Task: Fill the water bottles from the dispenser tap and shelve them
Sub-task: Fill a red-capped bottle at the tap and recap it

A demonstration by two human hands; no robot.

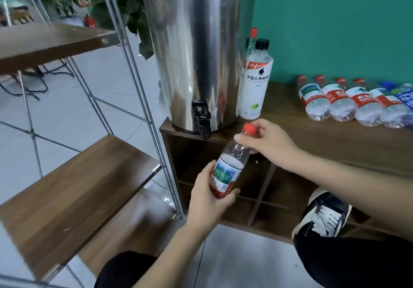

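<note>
A clear plastic water bottle (230, 162) with a red cap and a green-and-red label is tilted in front of the cabinet. My left hand (209, 198) grips its lower body. My right hand (268, 140) holds its neck just below the red cap. The steel water dispenser (192, 48) stands on the cabinet's left end, and its black tap (202, 118) hangs over the edge, up and left of the bottle's cap. Several more bottles (355, 101) lie on their sides in a row on the cabinet top at right.
A tall white-labelled bottle (256, 80) with a black cap stands right of the dispenser, another red-capped one behind it. A metal-framed rack with wooden shelves (73, 189) stands at left. The brown cabinet (330, 136) has open cubbies below. My shoe (324, 214) is at lower right.
</note>
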